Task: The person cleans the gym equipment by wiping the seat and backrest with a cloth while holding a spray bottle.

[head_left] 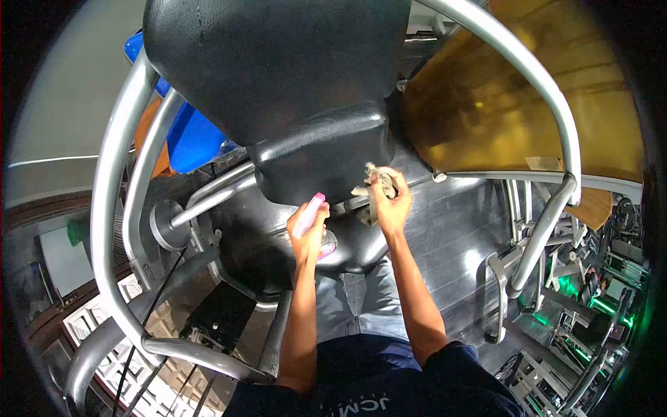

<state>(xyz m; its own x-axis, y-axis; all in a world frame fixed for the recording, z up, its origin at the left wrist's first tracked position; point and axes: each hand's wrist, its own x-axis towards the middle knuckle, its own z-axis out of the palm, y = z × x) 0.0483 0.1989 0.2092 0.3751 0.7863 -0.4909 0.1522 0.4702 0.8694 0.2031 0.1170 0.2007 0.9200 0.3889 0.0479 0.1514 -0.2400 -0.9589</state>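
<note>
My left hand (308,233) is wrapped round a spray bottle (309,214) with a white and pink spray head, and part of its labelled body shows below the fingers. Bunched in my right hand (393,201) is a pale, crumpled cloth (375,182), with its loose ends sticking out to the left. Both hands are over the front of a padded black seat (313,156), whose tall black backrest (278,62) rises in front of me. Neither the bottle nor the cloth can be seen to touch the padding.
Thick silver tubes (114,160) frame the seat on the left, and another curved silver tube (549,83) arches on the right. Beyond it stands a large yellowish panel (521,104). A blue pad (198,135) lies behind the left frame. Gym machines (577,333) fill the lower right.
</note>
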